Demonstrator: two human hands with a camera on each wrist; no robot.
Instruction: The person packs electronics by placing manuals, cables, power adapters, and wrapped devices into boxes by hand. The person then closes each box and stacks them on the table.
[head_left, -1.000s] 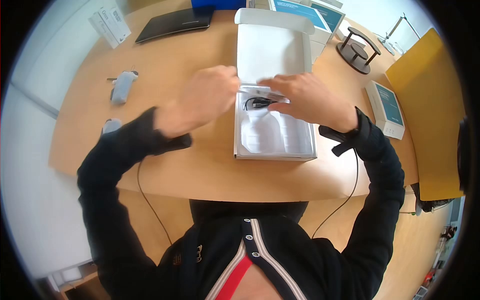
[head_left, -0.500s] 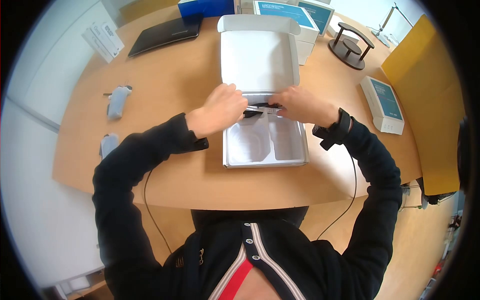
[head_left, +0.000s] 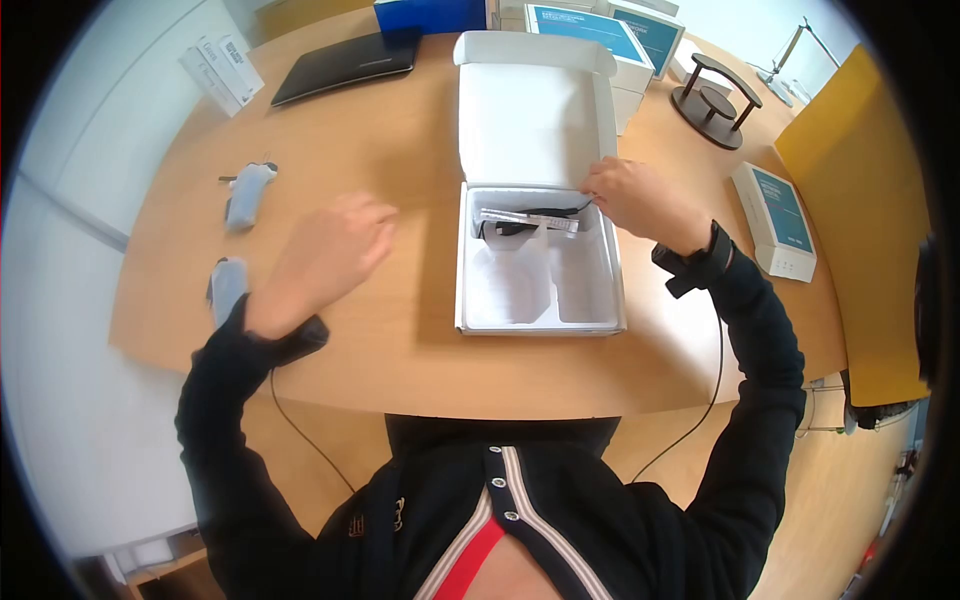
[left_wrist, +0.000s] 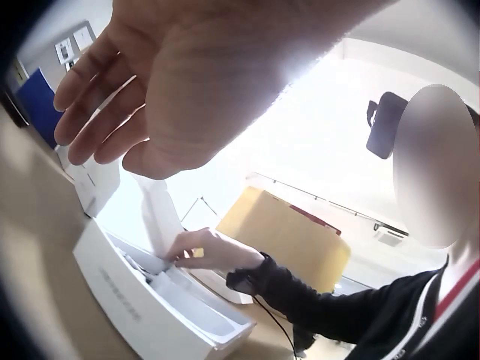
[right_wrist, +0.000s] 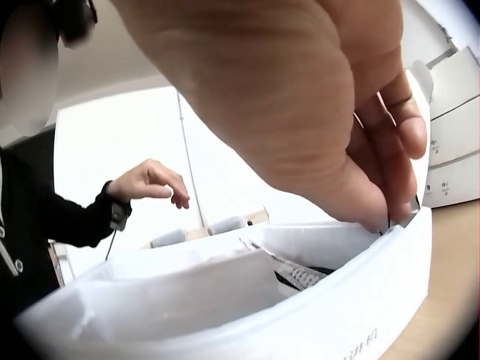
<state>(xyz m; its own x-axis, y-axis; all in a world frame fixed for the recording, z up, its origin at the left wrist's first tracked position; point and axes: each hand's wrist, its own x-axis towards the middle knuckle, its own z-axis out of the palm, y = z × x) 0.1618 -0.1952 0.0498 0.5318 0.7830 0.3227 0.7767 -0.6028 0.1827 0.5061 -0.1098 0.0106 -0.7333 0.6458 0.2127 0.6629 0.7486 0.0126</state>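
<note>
An open white box (head_left: 540, 328) stands in front of me, its lid raised at the back and a moulded white tray (head_left: 545, 285) inside. In the tray's back compartment lie a black cable (head_left: 512, 230) and a clear strip with print (head_left: 530, 219). My right hand (head_left: 640, 200) is at the box's back right corner. Its thumb and fingertips meet at the rim in the right wrist view, pinching a thin black piece of the cable. Left of the box my left hand (head_left: 330, 248) hovers over the table with loosely bent fingers, holding nothing.
Two wrapped grey-white items (head_left: 245, 197) lie at the left. A black laptop (head_left: 348, 68) and a blue box (head_left: 432, 14) are at the back. To the right stand a dark wooden stand (head_left: 712, 105), a teal-labelled box (head_left: 778, 222) and a yellow panel (head_left: 845, 200).
My left hand has left the box and swung to the left. The right hand has shifted to the back right corner. The clear strip and cable now show in the back compartment.
</note>
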